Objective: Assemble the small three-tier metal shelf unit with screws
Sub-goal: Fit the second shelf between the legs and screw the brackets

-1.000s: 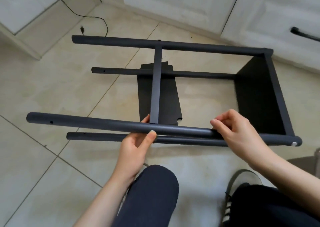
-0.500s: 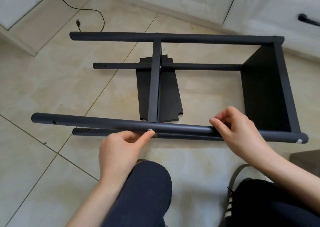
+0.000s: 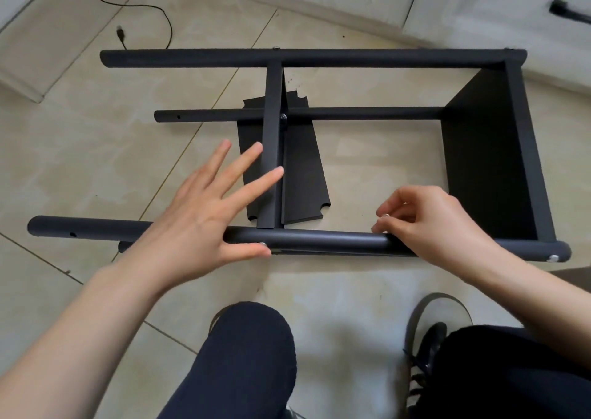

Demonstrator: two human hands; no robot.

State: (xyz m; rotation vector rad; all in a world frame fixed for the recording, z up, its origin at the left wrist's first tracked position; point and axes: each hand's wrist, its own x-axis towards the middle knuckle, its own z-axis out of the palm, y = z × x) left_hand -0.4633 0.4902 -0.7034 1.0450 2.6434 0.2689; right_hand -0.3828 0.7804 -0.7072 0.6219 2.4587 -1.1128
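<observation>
The black metal shelf unit lies on its side on the tiled floor. Its near pole (image 3: 319,241) runs left to right in front of me, and the far pole (image 3: 351,57) lies parallel behind. One shelf panel (image 3: 479,162) is fixed at the right end, and a middle panel (image 3: 300,169) stands between the poles. A silver screw head (image 3: 263,244) sits in the near pole. My left hand (image 3: 198,220) hovers open, fingers spread, with the thumb beside that screw. My right hand (image 3: 441,223) rests on the near pole, fingertips pinching a small silver screw (image 3: 385,216).
White cabinets with a black handle (image 3: 569,12) line the back. A black cable with a plug (image 3: 121,34) trails over the tiles at the back left. My knees (image 3: 249,354) and a dark shoe (image 3: 428,338) are close in front of the near pole.
My left hand has let go of the near pole and spread open above it. My right hand stays on the pole, its fingers now curled up around a small screw.
</observation>
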